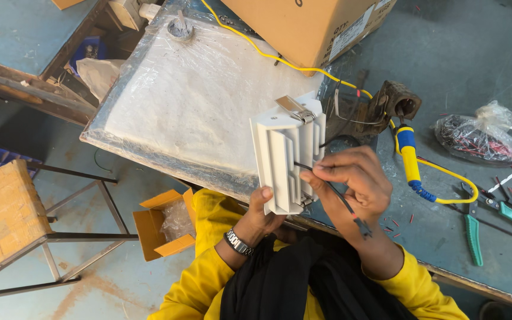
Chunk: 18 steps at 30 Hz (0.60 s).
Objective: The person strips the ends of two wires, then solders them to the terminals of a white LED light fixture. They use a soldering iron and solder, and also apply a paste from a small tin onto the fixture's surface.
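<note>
- Blue-grey and scuffed, your bench (457, 53) runs across the upper part of the view, with a pale floor and a metal-framed stool topped with a wooden block (4, 216) down at your left.
- Your left hand (262, 216) cups the lower end of a white finned housing (285, 160), thumb pressed up against its bottom edge; the grip is closed around that end, and a metal watch (238, 243) sits on the wrist.
- Your right hand (351, 184) pinches a thin black wire (303, 168) between thumb and forefinger, a narrow, tight grip just to the right of the housing.
- That wire runs from your fingertips leftward into a slot between the fins, touching the housing there; its other length trails down across your palm.
- You hold the housing upright and slightly tilted at the near edge of the bench, with a silver spring clip (296, 108) at its top.
- Behind it lies a white slab wrapped in clear plastic (191, 101), and a cardboard box (303, 24) stands further back.
- Right of your hand rests a soldering iron with a yellow and blue handle (409, 155) on a yellow cable, well apart from your grip.
- Green-handled cutters (474, 234) and a clear bag of small wires (475, 137) lie at the far right.
</note>
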Each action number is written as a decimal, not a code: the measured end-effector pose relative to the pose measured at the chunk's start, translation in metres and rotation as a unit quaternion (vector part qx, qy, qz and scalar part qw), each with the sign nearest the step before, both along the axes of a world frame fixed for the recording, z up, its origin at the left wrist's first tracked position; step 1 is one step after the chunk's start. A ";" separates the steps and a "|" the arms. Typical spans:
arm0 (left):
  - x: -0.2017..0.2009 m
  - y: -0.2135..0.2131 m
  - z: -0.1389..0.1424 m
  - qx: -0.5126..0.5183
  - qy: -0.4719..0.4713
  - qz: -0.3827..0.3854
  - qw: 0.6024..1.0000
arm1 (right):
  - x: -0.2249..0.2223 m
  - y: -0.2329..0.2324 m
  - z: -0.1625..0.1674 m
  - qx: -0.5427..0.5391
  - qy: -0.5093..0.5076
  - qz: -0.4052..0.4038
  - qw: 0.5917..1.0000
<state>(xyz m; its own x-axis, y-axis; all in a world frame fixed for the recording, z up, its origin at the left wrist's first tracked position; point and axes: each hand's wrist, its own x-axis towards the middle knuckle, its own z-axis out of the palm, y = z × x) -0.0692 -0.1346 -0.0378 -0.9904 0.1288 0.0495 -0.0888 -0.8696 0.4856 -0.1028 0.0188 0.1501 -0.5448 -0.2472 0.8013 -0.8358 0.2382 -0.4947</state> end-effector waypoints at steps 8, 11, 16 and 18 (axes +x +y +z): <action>-0.002 -0.010 0.028 -0.093 0.060 0.055 0.992 | -0.007 -0.008 -0.023 -0.048 -0.050 0.030 0.997; -0.001 -0.013 0.053 -0.152 0.098 0.099 0.979 | -0.004 -0.004 -0.038 -0.069 -0.073 0.051 0.994; 0.001 -0.021 0.087 -0.223 0.126 0.135 0.957 | -0.011 0.005 -0.072 -0.221 -0.224 0.171 0.934; 0.006 -0.025 0.098 -0.302 0.153 0.179 0.924 | -0.016 0.007 -0.081 -0.317 -0.303 0.244 0.865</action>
<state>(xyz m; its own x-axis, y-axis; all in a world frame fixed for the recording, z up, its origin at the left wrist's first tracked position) -0.0637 -0.1591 0.0603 -0.9261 -0.1092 0.3610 0.3745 -0.3794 0.8460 -0.1187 0.0259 0.0688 -0.8674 -0.1812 0.4634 -0.3015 -0.5494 -0.7792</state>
